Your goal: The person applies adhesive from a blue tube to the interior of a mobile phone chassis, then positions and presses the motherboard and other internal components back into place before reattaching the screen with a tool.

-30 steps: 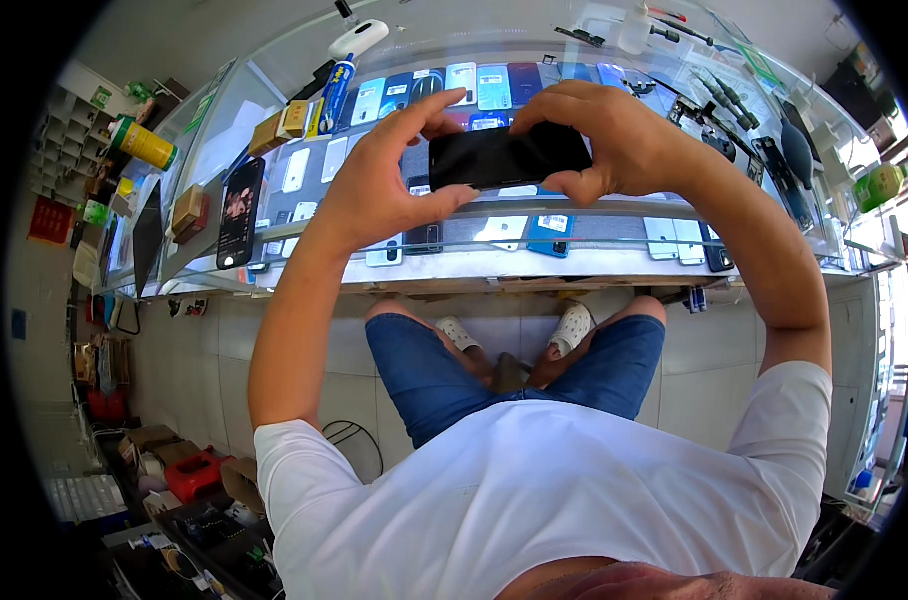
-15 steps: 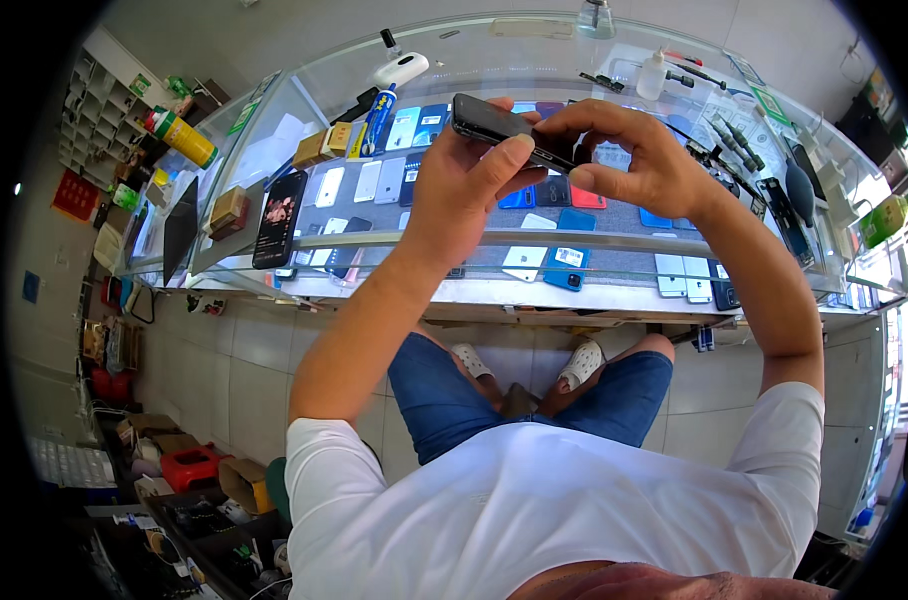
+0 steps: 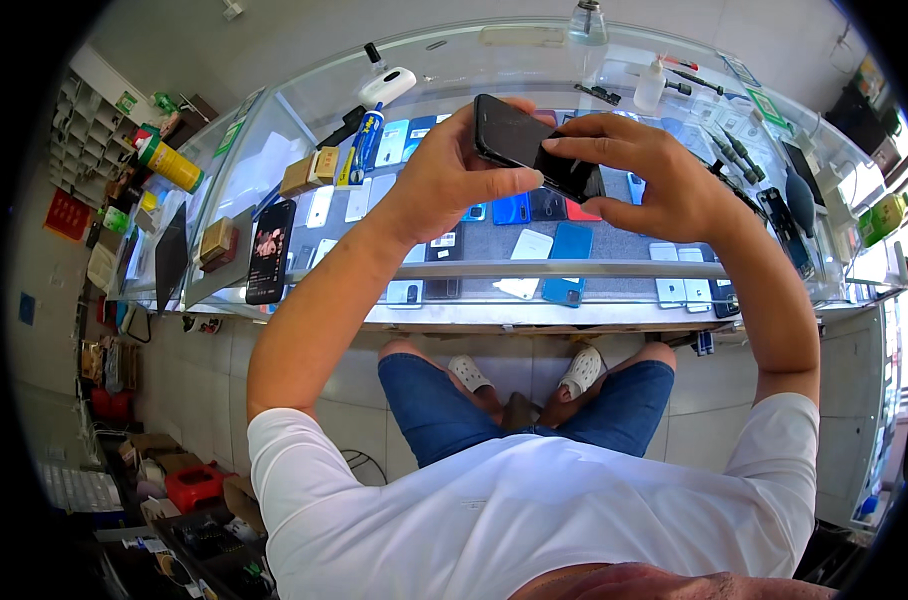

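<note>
A black smartphone point(image 3: 519, 138) is held above the glass display case, tilted, its dark glossy face up toward me. My left hand point(image 3: 444, 170) grips its left end, thumb along the near edge and fingers behind it. At the phone's right end is my right hand point(image 3: 644, 170), its index finger on the glossy face and its thumb by the lower corner. Under the glass point(image 3: 424, 269) lie several phones in rows, among them a blue one point(image 3: 570, 250) and a white one point(image 3: 525, 262).
At the left another phone point(image 3: 272, 250) with a lit screen leans beside small boxes point(image 3: 217, 243). A blue glue tube point(image 3: 364, 145) and a white device point(image 3: 387, 86) lie farther back. Screwdrivers point(image 3: 739, 155), a squeeze bottle point(image 3: 650, 85) and a dark air blower point(image 3: 800, 204) stand or lie at right.
The black phone has turned so its glossy face shows more. My right index finger has come down onto that face. The phone has shifted slightly right.
</note>
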Demonstrator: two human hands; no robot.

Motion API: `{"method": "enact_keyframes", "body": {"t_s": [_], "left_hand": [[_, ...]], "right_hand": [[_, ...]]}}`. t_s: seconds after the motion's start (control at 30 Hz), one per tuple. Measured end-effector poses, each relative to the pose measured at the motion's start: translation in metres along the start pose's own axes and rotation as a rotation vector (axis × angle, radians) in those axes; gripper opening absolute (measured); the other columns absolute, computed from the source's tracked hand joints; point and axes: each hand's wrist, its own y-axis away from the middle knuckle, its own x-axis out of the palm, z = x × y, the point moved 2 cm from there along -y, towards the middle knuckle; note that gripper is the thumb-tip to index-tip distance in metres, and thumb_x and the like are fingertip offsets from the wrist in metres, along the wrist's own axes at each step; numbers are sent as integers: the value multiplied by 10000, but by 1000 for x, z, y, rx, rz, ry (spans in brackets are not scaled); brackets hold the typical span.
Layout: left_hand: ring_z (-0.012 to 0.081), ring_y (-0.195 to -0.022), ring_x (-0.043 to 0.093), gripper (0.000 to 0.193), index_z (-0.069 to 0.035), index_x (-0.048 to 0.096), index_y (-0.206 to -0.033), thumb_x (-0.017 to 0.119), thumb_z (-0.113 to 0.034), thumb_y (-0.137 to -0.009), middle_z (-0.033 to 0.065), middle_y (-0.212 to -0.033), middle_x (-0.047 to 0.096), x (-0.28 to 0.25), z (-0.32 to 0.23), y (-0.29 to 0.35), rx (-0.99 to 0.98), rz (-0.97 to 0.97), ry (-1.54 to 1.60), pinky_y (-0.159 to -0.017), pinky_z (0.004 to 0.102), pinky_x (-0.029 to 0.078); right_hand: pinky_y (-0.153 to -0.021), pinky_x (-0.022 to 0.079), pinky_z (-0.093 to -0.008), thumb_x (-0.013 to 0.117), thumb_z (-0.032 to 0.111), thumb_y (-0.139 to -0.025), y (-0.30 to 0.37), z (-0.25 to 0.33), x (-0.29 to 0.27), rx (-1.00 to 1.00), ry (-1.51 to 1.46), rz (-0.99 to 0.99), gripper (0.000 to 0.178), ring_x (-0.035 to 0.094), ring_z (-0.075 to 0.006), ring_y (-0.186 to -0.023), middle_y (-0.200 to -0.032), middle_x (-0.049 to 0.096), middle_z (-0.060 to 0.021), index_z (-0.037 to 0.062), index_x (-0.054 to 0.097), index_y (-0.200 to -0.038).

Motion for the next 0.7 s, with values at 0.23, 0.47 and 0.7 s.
{"method": "enact_keyframes", "body": {"t_s": [0.23, 0.47, 0.7], "left_hand": [[212, -1205, 669, 715, -11, 522, -1444, 878, -158, -842, 150, -1367, 641, -6, 11, -3, -44, -1, 2, -1064, 342, 561], [209, -1185, 673, 682, -6, 487, -1430, 851, -195, -886, 158, -1353, 632, -4, 14, -1, -66, -42, 25, -1003, 340, 590], [181, -1114, 671, 603, -20, 472, -1359, 835, -204, -914, 98, -1202, 613, 6, 18, 0, -89, -132, 100, -890, 329, 632]], "right_hand": [[-1032, 544, -458, 767, 123, -835, -1, -6, 5, 37, -83, 47, 636, 676, -418, -1163, -1382, 643, -212, 142, 651, -1460], [-1066, 514, -478, 734, 100, -830, -6, -14, 8, 17, -192, 77, 652, 668, -432, -1188, -1363, 658, -238, 70, 623, -1472], [-1033, 531, -465, 724, 101, -879, -6, -17, 18, -29, -237, 72, 666, 682, -423, -1169, -1326, 676, -252, 20, 555, -1518]]}}
